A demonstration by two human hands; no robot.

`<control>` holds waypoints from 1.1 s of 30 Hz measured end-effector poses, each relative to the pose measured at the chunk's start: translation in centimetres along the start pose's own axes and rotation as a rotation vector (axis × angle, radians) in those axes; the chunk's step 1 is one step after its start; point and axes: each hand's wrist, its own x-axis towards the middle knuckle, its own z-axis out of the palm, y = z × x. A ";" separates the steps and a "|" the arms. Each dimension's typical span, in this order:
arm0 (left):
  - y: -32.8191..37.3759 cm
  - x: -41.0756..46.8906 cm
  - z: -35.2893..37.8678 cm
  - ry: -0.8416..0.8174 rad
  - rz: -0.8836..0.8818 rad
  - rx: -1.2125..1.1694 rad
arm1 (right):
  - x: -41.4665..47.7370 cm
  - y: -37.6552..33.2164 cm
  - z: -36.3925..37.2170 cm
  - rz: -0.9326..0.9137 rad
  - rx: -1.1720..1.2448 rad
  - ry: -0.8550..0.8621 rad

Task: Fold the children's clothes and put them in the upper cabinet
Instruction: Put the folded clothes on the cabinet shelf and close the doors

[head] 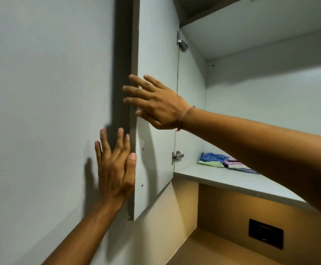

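Cabinet door (pixel 156 44), open and seen nearly edge-on, is touched by both hands. Left hand (pixel 115 169): fingers are held straight and spread behind the outer face, thumb laid on the door's free edge near its lower corner; nothing is grasped. Right hand (pixel 156 104): fingers are stretched flat across the same edge higher up, thumb laid on the inner face; nothing is clasped. A thin cord (pixel 183 117) is worn on the right wrist. Folded clothes (pixel 222 162) are stacked on the shelf (pixel 222 178) toward its left end, back from the front edge, near the lower hinge (pixel 177 156).
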 end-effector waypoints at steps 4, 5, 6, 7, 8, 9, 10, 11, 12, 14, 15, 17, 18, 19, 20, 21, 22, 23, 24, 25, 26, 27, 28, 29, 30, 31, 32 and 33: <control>4.6 0.4 3.0 -0.021 0.219 -0.170 | -7.7 3.2 -1.8 0.055 0.006 0.109; 5.9 0.5 4.3 -0.040 0.238 -0.223 | -9.9 4.1 -2.2 0.078 0.002 0.115; 7.2 0.6 5.9 -0.072 0.234 -0.272 | -12.2 5.0 -2.5 0.112 -0.012 0.106; 8.4 0.8 7.6 -0.114 0.211 -0.310 | -14.4 5.8 -2.8 0.159 -0.032 0.082; 9.4 0.9 9.4 -0.167 0.175 -0.331 | -16.3 6.4 -3.0 0.215 -0.048 0.047; 10.4 1.1 11.5 -0.236 0.136 -0.343 | -18.3 7.0 -3.2 0.278 -0.065 0.000; 11.1 1.3 13.6 -0.318 0.102 -0.340 | -19.9 7.4 -3.3 0.341 -0.080 -0.051; 11.8 1.5 15.7 -0.404 0.082 -0.317 | -21.4 7.8 -3.2 0.405 -0.090 -0.107; 12.3 1.7 17.8 -0.478 0.081 -0.277 | -22.6 8.2 -3.1 0.468 -0.095 -0.163; 13.2 1.7 21.5 -0.564 0.117 -0.198 | -24.7 8.9 -2.2 0.568 -0.108 -0.279; 13.4 1.6 22.8 -0.570 0.133 -0.169 | -25.3 9.3 -1.7 0.597 -0.119 -0.329; 14.0 1.3 25.1 -0.552 0.147 -0.146 | -26.6 10.2 -0.4 0.643 -0.147 -0.396; 14.2 1.2 26.0 -0.541 0.149 -0.147 | -27.1 10.6 0.2 0.662 -0.157 -0.417; 14.5 1.1 26.9 -0.532 0.150 -0.149 | -27.6 11.0 0.8 0.679 -0.164 -0.440; 14.6 1.0 27.6 -0.523 0.152 -0.143 | -28.0 11.3 1.2 0.690 -0.167 -0.459; 14.8 1.1 28.3 -0.515 0.155 -0.135 | -28.4 11.7 1.6 0.700 -0.168 -0.476; 14.9 1.1 28.9 -0.502 0.161 -0.120 | -28.8 12.0 1.9 0.709 -0.169 -0.488; 14.9 1.1 29.5 -0.486 0.172 -0.102 | -29.0 12.3 2.2 0.714 -0.169 -0.494; 14.9 1.1 30.0 -0.471 0.187 -0.086 | -29.3 12.5 2.5 0.716 -0.168 -0.501; 14.8 1.1 30.4 -0.459 0.201 -0.075 | -29.5 12.7 2.7 0.716 -0.168 -0.504; 14.7 1.1 30.7 -0.453 0.212 -0.075 | -29.6 12.8 3.0 0.715 -0.170 -0.503; 14.5 1.0 31.2 -0.454 0.217 -0.085 | -29.8 13.0 3.3 0.719 -0.174 -0.509; 14.5 1.0 31.5 -0.454 0.220 -0.087 | -30.0 13.1 3.5 0.728 -0.181 -0.516; 14.5 0.9 31.7 -0.449 0.222 -0.083 | -30.1 13.1 3.7 0.736 -0.191 -0.524; 14.5 0.9 32.0 -0.445 0.223 -0.086 | -30.2 13.2 4.0 0.745 -0.205 -0.535; 14.6 0.9 32.4 -0.442 0.225 -0.094 | -30.3 13.3 4.3 0.757 -0.215 -0.546; 14.6 0.9 32.6 -0.438 0.229 -0.106 | -30.3 13.4 4.6 0.767 -0.220 -0.553; 14.5 1.0 32.9 -0.433 0.235 -0.116 | -30.4 13.5 4.9 0.777 -0.225 -0.558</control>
